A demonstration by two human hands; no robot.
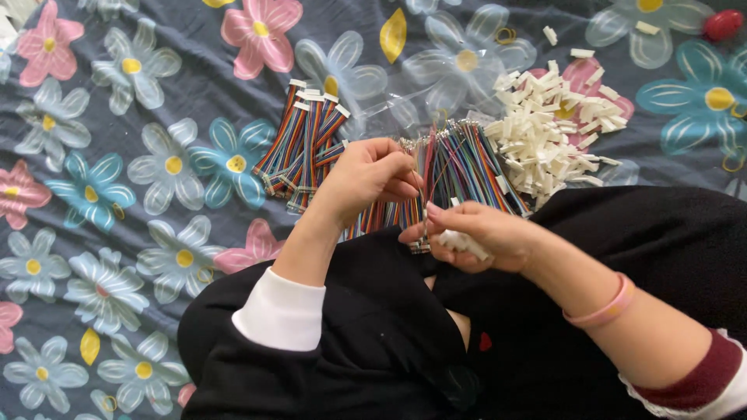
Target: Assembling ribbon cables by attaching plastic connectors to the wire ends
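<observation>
Ribbon cables (459,167), loose and many-coloured, fanned across a black-clad lap (373,327), bare metal ends toward the hands. Just below the near end of that fan, right hand (475,233), palm up, fingers curled shut around a few small white plastic connectors (463,243), thumb tip pressed toward the cable ends. Just left of the fan, left hand (369,175), fingertips (408,185) pinched together on thin wires pulled from the bunch; exactly how many wires, too fine to tell. On the right wrist, well below and right of the fan, pink band (603,311); beyond it dark red sleeve (704,377) with white edge. On the left forearm, below and left of the fan, white cuff (284,311) pushed up out of a black sleeve.

Left of the fan, beyond the left hand, second bundle of finished cables (307,144), each tipped with a white connector at the far end, lying in a neat stack. Right of the fan and touching its far edge, heap of loose white connectors (548,124), a few strays scattered above it. Above the fan, clear plastic bag (397,113), crumpled and nearly flat. Far to the upper right of the fan, small red rounded object (724,25) at the frame edge. Under everything, dark grey sheet (117,225) printed with large pink, teal and pale blue flowers.
</observation>
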